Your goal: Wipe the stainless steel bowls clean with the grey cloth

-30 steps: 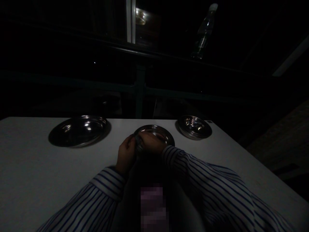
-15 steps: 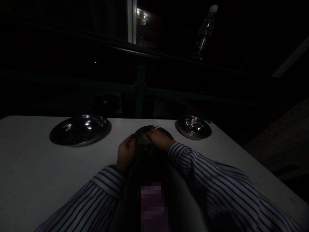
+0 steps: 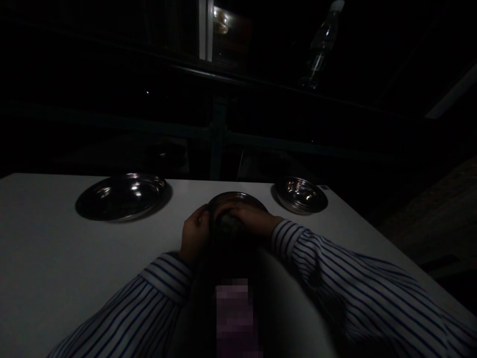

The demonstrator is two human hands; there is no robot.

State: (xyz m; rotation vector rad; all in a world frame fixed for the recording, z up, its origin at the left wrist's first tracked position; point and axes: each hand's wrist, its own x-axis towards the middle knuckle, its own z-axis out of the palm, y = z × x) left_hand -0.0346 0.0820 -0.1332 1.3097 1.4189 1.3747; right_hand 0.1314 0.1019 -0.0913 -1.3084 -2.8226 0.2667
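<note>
In the middle of the head view, a shiny metal bowl [image 3: 242,196] is at the near side of the white table. My left hand [image 3: 195,232] is closed on its left rim, thumb on top. Inside the bowl, my right hand [image 3: 250,218] bends its fingers over a pale crumpled thing [image 3: 229,222] that looks like cloth. Deep shadow hides the lower part of the bowl and most of what lies under the right fingers.
A large metal basin [image 3: 122,199] stands at the left on the white table [image 3: 93,248]. Several nested metal bowls [image 3: 301,195] sit near the far right corner. Beyond the table, a clear bottle [image 3: 322,47] with a white cap stands on a dark ledge.
My right hand has slid slightly right, its fingers now reaching round the inside of the bowl. The pale thing is lower and more covered. My left hand stays on the rim.
</note>
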